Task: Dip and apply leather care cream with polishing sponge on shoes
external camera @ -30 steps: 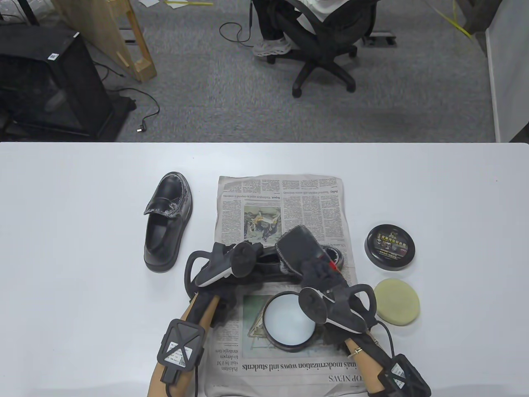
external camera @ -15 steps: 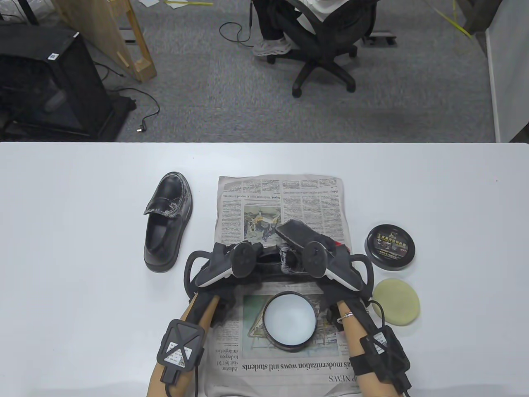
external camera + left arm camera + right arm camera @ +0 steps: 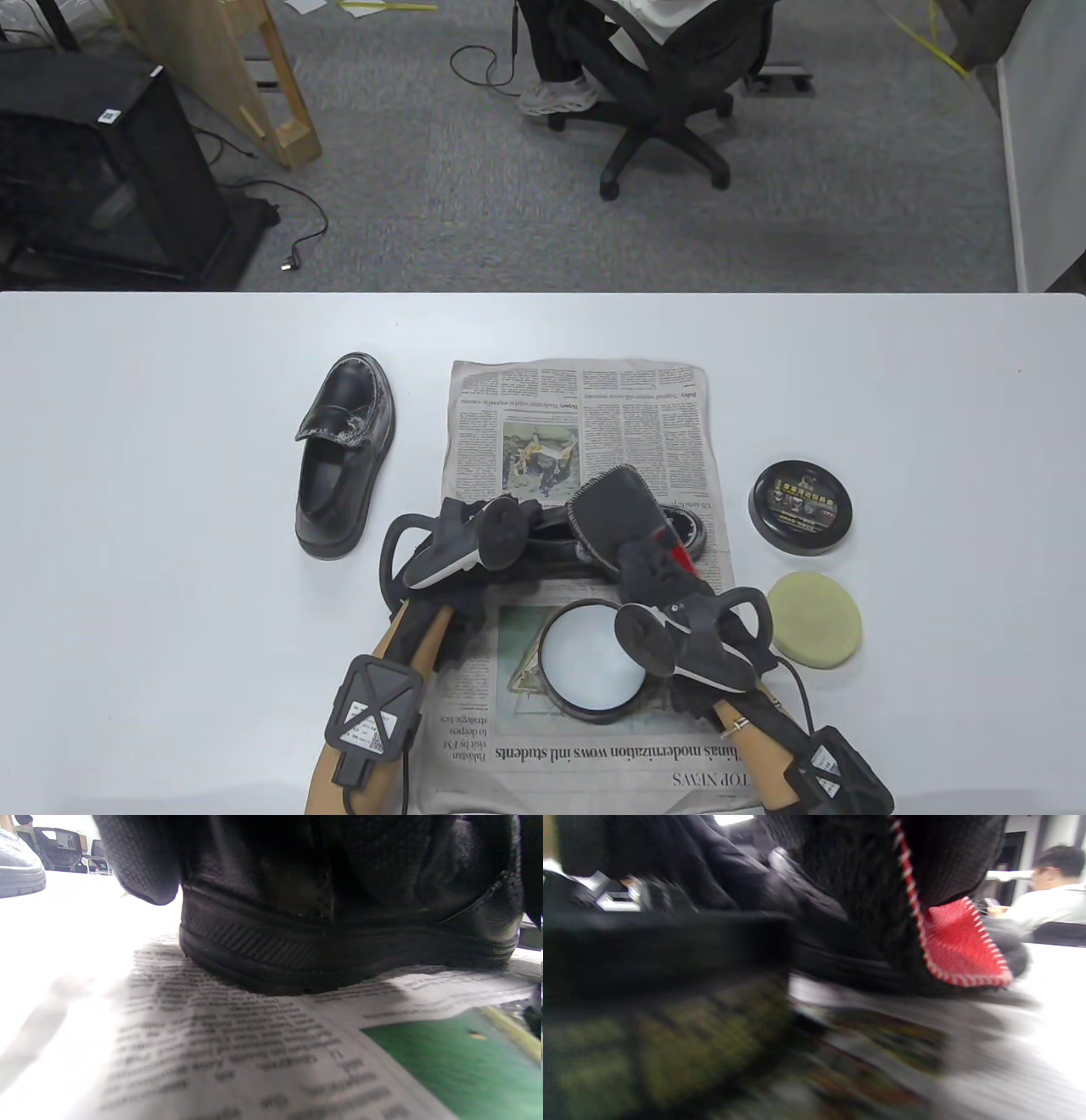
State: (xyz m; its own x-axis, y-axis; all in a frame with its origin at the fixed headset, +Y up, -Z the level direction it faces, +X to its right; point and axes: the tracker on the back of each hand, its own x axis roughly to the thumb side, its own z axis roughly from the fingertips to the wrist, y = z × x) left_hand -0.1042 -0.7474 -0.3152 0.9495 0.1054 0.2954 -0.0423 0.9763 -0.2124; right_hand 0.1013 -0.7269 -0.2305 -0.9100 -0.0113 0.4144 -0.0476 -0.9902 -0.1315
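A black loafer [image 3: 551,531] lies on the newspaper [image 3: 585,407], mostly hidden by both hands. My left hand [image 3: 496,539] grips its heel end; the left wrist view shows the heel and ridged sole [image 3: 339,942] on the paper. My right hand [image 3: 653,564] holds a black polishing sponge [image 3: 612,509] with white stitching and a red tab [image 3: 961,950], pressed on the shoe's toe end. The open cream tin [image 3: 591,660] with pale cream sits just in front of the shoe. A second black loafer [image 3: 344,458] stands to the left, off the paper.
The tin's black lid [image 3: 801,508] and a round yellow sponge [image 3: 814,630] lie right of the newspaper on the white table [image 3: 170,424]. The tin is close under my right wrist. An office chair and a seated person are beyond the table's far edge.
My right hand pushed the sponge away across the shoe, then drew it back toward the tin, ending about where it started. The left hand and shoe stayed put.
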